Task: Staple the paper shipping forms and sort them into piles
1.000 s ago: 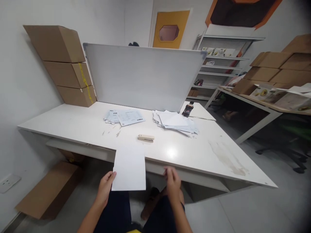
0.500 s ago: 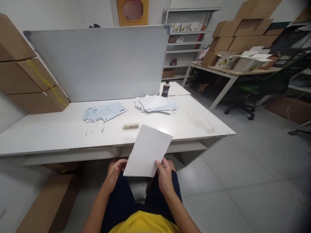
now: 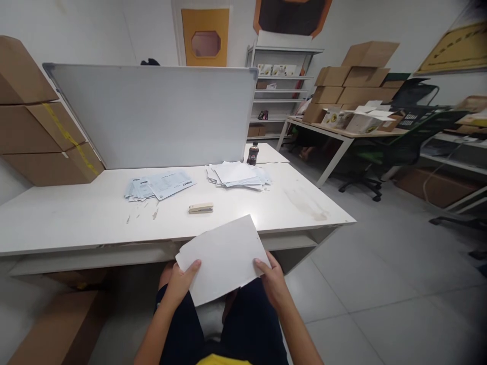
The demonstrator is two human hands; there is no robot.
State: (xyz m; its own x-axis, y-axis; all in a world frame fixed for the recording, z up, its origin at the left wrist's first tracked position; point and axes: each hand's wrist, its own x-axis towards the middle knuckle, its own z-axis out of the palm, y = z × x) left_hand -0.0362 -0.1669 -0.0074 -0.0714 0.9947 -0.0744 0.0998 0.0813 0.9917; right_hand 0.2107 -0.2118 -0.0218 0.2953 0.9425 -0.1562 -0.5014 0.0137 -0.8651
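White sheets of paper [image 3: 224, 258] are held above my lap, just in front of the table edge. My left hand [image 3: 182, 279] grips their left side, thumb on top. At their right side my right hand [image 3: 272, 276] is closed on them, its thumb also on top. A beige stapler [image 3: 201, 208] lies on the white table [image 3: 95, 218] beyond the sheets. Bluish printed papers [image 3: 171, 183] lie in an overlapping pile at the left. Farther right is a second loose pile of papers [image 3: 236, 174], with white sheets uppermost.
A dark bottle [image 3: 252, 153] stands behind the right pile. The whiteboard [image 3: 152, 116] rises at the table's back, beside stacked cardboard boxes [image 3: 34, 132] on the left. An office chair [image 3: 388, 152] and another table with boxes [image 3: 342, 133] are at the right.
The sheets have turned from upright to sideways. My left hand, earlier beside their lower left edge, now grips them. The view has tilted up and turned slightly right.
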